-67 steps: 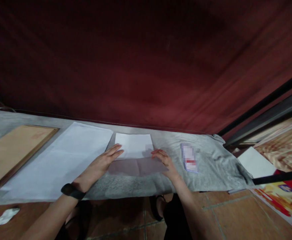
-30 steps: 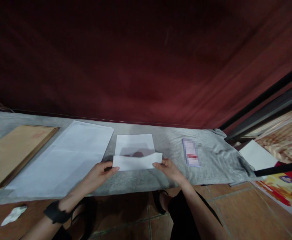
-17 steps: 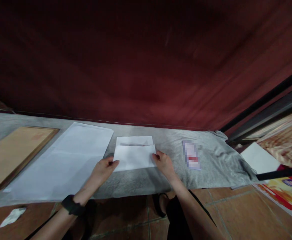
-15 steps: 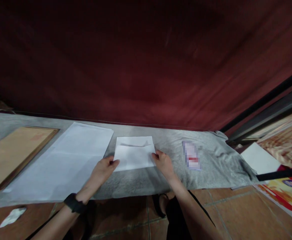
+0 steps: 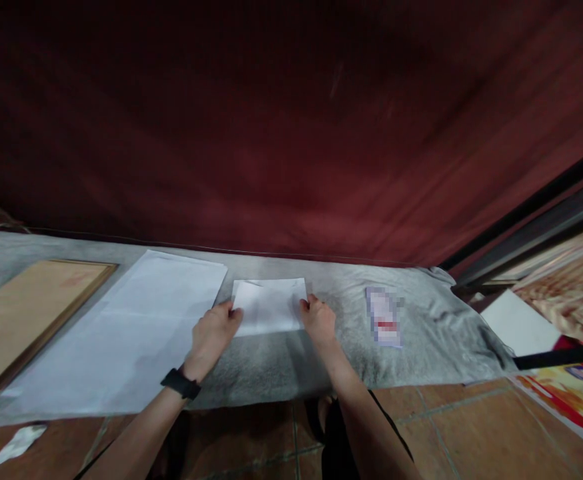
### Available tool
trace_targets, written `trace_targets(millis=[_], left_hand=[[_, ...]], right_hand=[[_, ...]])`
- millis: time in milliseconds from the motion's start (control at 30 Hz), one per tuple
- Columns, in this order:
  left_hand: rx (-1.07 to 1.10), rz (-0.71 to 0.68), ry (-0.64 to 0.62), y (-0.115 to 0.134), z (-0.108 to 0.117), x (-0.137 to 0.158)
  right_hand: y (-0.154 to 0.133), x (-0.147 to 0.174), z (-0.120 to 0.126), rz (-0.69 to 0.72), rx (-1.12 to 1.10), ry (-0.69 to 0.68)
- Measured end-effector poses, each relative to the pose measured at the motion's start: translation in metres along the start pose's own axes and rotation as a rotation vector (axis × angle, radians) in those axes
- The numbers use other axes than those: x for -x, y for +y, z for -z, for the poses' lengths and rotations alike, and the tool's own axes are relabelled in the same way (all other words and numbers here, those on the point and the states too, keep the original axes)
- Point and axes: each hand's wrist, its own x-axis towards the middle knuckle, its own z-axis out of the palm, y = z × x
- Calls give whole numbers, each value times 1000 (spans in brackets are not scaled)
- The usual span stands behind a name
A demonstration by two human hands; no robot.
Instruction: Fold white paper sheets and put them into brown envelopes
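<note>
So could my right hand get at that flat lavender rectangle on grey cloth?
Probably yes: only grey cloth separates your right hand from the lavender rectangle, though that hand holds folded white paper.

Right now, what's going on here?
A person's left hand and right hand grip a small white paper at its sides, one layer over another, above a grey cloth. Larger white sheets lie to the left, a flat tan item beyond them; a pixelated purple item lies to the right.
</note>
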Motion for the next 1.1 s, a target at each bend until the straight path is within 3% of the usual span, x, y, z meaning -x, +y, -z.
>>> trace_targets(millis=[267, 500, 633, 700, 900, 1100], left_hand=[[-67, 32, 65, 11, 3, -3], [-75, 23, 122, 15, 1, -2], [-85, 19, 113, 16, 1, -2], [-107, 17, 105, 16, 1, -4], [-136, 2, 103, 13, -1, -8], [-138, -12, 97, 12, -2, -8]], right_hand=[[-8, -8, -12, 0, -7, 87], [-14, -9, -11, -17, 8, 88], [-17, -7, -8, 10, 45, 167], [-22, -4, -8, 66, 18, 203], [-41, 9, -31, 428, -139, 168], [-44, 18, -55, 447, -95, 160]])
